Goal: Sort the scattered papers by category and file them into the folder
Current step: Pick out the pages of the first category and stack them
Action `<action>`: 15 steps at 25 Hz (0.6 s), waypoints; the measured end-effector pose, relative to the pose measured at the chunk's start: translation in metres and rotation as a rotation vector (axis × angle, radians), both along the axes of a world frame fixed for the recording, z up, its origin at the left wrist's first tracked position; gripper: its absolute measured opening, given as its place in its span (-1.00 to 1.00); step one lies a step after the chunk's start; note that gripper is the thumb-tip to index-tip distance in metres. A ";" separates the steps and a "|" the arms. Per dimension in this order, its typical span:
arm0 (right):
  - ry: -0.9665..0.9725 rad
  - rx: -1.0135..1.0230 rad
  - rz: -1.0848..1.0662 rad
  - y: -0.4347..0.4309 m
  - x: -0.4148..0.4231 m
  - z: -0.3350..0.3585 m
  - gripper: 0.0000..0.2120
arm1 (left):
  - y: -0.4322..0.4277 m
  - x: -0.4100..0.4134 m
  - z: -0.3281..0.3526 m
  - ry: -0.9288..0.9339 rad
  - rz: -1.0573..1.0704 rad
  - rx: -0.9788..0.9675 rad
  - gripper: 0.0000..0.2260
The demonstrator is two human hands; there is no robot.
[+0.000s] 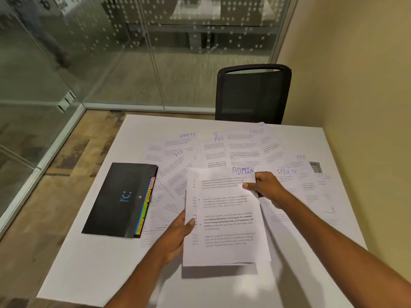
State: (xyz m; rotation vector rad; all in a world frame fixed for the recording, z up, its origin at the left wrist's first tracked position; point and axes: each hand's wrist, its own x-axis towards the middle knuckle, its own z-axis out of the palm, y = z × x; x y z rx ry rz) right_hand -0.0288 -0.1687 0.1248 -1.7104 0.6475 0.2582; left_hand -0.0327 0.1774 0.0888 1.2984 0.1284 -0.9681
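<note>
Your two hands hold a small stack of sheets [226, 218] above the white surface [89, 270], the top page headed "ADMIN" in blue ink. The stack's long axis runs away from you, heading at the far end, and it leans slightly to the right. Your left hand [178, 234] has its grip closed on the stack's left edge, thumb on top of the page, fingers hidden beneath. Your right hand [264, 187] pinches the upper right corner just beside the heading, its grip narrow on the paper. To the left of the stack, the black folder [120, 198] lies flat and shut, its long axis also running away from you but tilted rightward at the far end; its coloured index tabs [144, 210] stick out of the edge that faces the stack. Beyond and to the right of the stack, the loose papers [242, 147] fan out overlapping across the surface, headings reading "SPORTS", "HR" and "ADMIN" legible on several; others are too blurred to read. A black mesh chair [253, 94] stands at the far edge, behind the papers.
</note>
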 end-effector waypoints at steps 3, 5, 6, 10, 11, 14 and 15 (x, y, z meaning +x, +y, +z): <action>0.015 -0.004 -0.019 -0.004 -0.014 -0.005 -0.82 | -0.012 -0.016 -0.001 -0.016 -0.013 -0.003 -0.57; 0.019 -0.011 -0.030 -0.007 -0.022 -0.008 -0.90 | -0.021 -0.023 0.000 -0.019 -0.006 -0.008 -0.58; 0.019 -0.016 -0.036 -0.009 -0.026 -0.008 -0.94 | -0.024 -0.027 0.001 -0.018 -0.001 -0.012 -0.59; 0.020 -0.036 -0.059 -0.020 -0.042 -0.009 -0.82 | -0.036 -0.038 0.004 0.005 0.041 -0.022 -0.60; 0.019 -0.026 -0.060 -0.021 -0.046 -0.008 -0.75 | -0.039 -0.040 0.004 0.004 0.045 -0.021 -0.59; 0.036 0.106 -0.121 -0.027 -0.059 -0.010 -0.66 | -0.048 -0.045 0.002 -0.007 0.047 -0.037 -0.55; 0.048 0.139 -0.158 -0.029 -0.064 -0.013 -0.62 | -0.052 -0.045 0.002 -0.007 0.041 -0.056 -0.54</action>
